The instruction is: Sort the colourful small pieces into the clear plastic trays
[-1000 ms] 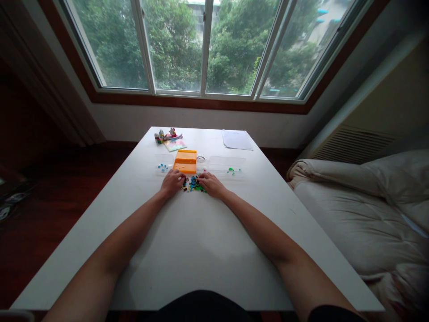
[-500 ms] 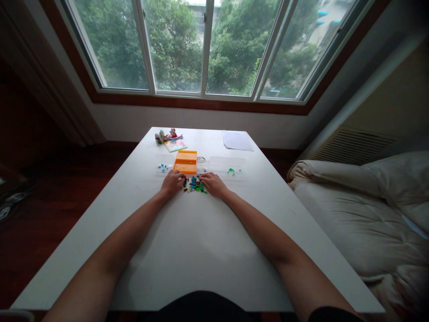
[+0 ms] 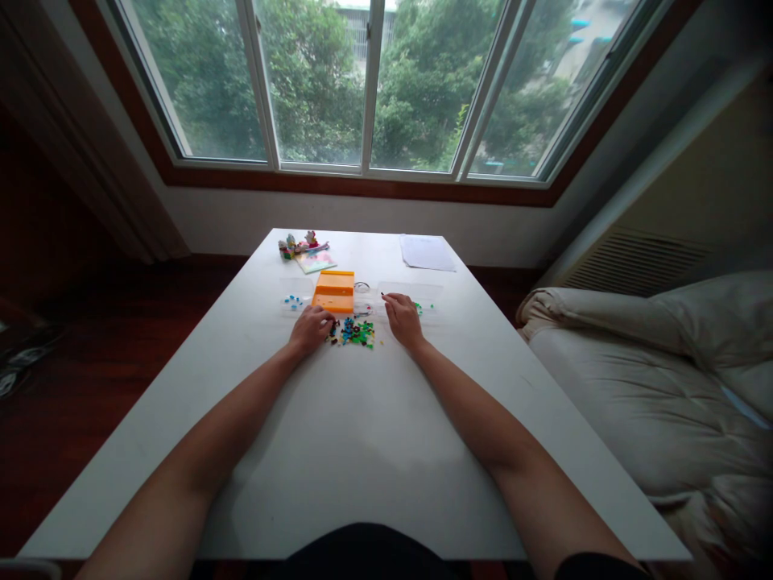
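Observation:
A pile of small building bricks (image 3: 361, 332) in blue, green, brown and cream lies on the white table. My left hand (image 3: 309, 329) rests at the pile's left edge, fingers curled together against a few dark bricks; what is between the fingertips is too small to make out. To the right of the pile, my right hand (image 3: 403, 318) pinches a small dark brick (image 3: 382, 294) over the near left part of a clear plastic tray (image 3: 395, 288). Several green bricks (image 3: 418, 308) lie in that tray, partly behind the hand.
Behind the pile stands an open orange case (image 3: 335, 292). A second clear tray (image 3: 290, 285) at left holds several blue bricks (image 3: 293, 302). Farther back are small brick figures (image 3: 290, 246), a colourful booklet (image 3: 316, 260) and white paper sheets (image 3: 427, 253).
My right hand has moved from the pile to the right and away from me, now with a small dark brick at its fingertips. My left hand has stayed in place.

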### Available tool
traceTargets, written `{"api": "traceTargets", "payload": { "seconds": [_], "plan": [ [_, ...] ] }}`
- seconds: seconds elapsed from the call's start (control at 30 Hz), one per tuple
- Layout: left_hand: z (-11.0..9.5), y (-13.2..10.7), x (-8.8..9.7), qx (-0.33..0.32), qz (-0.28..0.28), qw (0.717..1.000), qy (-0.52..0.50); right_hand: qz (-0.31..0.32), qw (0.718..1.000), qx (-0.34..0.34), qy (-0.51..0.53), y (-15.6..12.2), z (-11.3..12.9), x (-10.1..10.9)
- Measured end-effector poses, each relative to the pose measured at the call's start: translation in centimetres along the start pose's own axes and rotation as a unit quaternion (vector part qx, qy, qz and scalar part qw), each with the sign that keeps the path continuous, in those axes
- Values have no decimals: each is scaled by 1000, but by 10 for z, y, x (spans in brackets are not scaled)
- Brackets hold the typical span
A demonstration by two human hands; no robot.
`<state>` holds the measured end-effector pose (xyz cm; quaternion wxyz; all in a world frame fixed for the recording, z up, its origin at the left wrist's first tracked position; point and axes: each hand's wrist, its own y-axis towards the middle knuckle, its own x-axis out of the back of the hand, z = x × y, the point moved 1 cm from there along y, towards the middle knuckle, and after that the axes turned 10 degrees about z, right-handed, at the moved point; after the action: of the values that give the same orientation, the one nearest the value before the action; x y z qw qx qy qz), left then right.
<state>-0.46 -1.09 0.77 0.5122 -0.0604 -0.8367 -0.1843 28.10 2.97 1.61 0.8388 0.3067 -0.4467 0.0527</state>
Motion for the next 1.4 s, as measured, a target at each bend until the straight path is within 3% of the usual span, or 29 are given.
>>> {"api": "traceTargets", "payload": {
  "seconds": [0.23, 0.73, 1.0, 1.23, 1.4],
  "plan": [
    [0, 0, 0, -4, -4, 1000, -1, -31, 999, -39, -4, 2, -16, -3],
    [3, 0, -3, -7, -3, 1000, 0, 23, 999, -26, -24, 2, -18, -12],
    [1, 0, -1, -4, -2, 1000, -5, 78, 995, 60, -2, -3, 5, -7],
    [1, 1, -2, -8, -6, 1000, 2, 173, 970, 159, -55, -6, 24, -24],
    [1, 1, -2, -11, -1, 1000, 12, 197, 961, 174, -80, -6, 28, -29]
  ]
}}
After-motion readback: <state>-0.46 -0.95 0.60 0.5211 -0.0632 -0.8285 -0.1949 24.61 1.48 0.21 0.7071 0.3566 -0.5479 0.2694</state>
